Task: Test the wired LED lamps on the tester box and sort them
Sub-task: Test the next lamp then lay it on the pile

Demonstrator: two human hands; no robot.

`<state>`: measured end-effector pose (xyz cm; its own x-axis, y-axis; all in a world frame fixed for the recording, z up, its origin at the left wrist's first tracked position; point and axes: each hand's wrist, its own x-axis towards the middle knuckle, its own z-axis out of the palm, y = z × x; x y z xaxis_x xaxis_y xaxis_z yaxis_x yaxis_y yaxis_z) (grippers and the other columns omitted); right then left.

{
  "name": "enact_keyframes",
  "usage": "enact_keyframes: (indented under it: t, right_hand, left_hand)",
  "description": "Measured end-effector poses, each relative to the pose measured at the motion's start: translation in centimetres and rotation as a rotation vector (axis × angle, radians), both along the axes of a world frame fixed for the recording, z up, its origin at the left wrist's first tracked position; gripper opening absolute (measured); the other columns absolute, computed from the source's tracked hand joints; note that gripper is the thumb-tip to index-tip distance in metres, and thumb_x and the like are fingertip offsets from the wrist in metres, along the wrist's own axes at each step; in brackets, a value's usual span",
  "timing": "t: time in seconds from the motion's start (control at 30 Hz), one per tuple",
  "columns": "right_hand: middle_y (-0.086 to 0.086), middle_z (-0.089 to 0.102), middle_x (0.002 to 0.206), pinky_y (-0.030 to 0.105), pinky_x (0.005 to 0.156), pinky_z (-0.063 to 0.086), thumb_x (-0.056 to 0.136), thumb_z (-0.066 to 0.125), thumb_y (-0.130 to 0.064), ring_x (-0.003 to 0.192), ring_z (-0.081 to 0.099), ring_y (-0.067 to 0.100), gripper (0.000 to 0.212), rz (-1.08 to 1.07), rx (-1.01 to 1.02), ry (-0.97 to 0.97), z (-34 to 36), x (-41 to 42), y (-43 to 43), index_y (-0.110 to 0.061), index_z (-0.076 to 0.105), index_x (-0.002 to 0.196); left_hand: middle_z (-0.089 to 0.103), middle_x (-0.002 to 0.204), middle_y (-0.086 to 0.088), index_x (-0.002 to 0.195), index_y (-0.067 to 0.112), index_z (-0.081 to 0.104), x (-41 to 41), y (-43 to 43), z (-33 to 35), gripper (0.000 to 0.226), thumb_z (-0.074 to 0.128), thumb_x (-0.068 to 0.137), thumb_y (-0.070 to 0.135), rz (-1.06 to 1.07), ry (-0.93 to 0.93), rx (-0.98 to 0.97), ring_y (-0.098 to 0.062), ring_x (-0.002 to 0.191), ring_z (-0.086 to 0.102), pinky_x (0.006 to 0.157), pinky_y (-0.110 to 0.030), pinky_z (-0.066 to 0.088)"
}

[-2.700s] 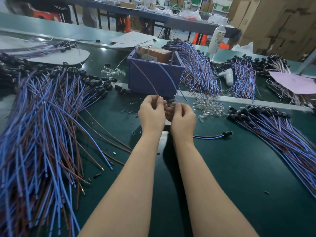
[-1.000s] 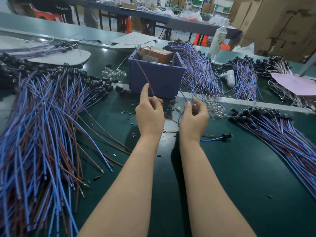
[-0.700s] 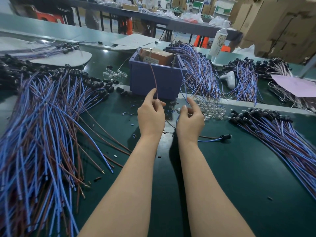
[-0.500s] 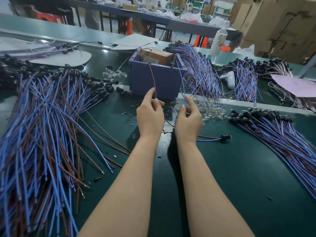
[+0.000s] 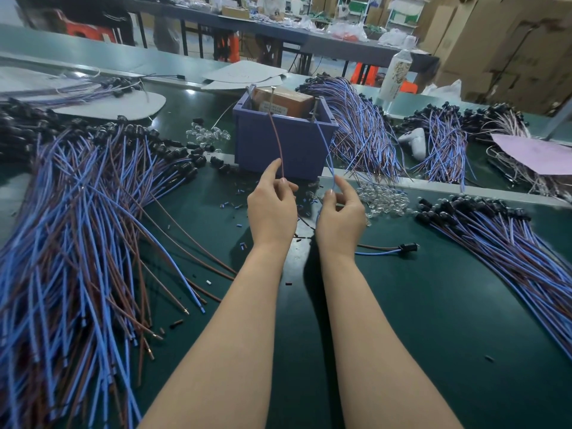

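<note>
The purple tester box [image 5: 278, 147] stands mid-table, with a brown block and two upright metal pins inside. My left hand [image 5: 271, 209] pinches a brown wire [image 5: 277, 140] whose tip reaches up to the left pin. My right hand [image 5: 340, 212] pinches the blue wire [image 5: 325, 144] of the same lamp, which runs up to the right pin. The lamp's own head is hidden behind my hands. Another wired lamp [image 5: 399, 248] with a black holder lies on the mat just right of my right wrist.
A big heap of blue and brown wired lamps [image 5: 77, 243] fills the left side. Another pile [image 5: 507, 243] lies at the right, more bundles [image 5: 362, 128] behind the box. Clear lamp caps [image 5: 382, 198] and small bits litter the green mat. A white bottle [image 5: 396, 75] stands at the back.
My hands moved apart from a joined grip in front of the box. Each raised one wire end, the brown on the left and the blue on the right, up to the box's pins.
</note>
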<state>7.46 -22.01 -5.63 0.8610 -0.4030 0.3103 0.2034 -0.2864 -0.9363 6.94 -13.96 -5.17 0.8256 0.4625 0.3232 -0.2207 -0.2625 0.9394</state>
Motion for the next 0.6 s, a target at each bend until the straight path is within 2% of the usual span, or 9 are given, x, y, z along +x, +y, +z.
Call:
enact_keyframes:
  t: [0.17,0.27,0.6]
  right_hand:
    - [0.000,0.056,0.093,0.022,0.080,0.041,0.096,0.049,-0.014,0.090,0.056,0.019,0.034,-0.025,-0.044,-0.012,-0.02,0.06,0.07,-0.015,0.057,0.130]
    - [-0.001,0.057,0.097,0.029,0.087,0.046,0.096,0.049,-0.012,0.093,0.058,0.021,0.034,-0.017,-0.027,-0.027,-0.04,-0.02,0.22,-0.013,0.057,0.129]
    - [0.001,0.057,0.095,0.033,0.088,0.046,0.096,0.049,-0.011,0.093,0.057,0.024,0.033,-0.027,-0.035,-0.027,0.06,-0.03,0.27,-0.012,0.058,0.127]
  left_hand:
    - [0.064,0.079,0.007,0.136,0.014,0.049,0.08,0.00,-0.08,0.039,0.043,0.098,0.008,0.001,-0.001,-0.001,-0.019,0.078,0.064,0.082,-0.036,0.053]
    - [0.064,0.079,0.007,0.136,0.014,0.048,0.12,0.06,-0.15,0.039,0.043,0.098,0.008,-0.005,0.001,-0.003,-0.016,0.076,0.063,0.082,-0.036,0.054]
    - [0.063,0.077,0.011,0.135,0.014,0.049,0.09,0.11,-0.06,0.039,0.043,0.097,0.008,-0.003,0.009,0.007,-0.015,0.075,0.064,0.081,-0.030,0.052]
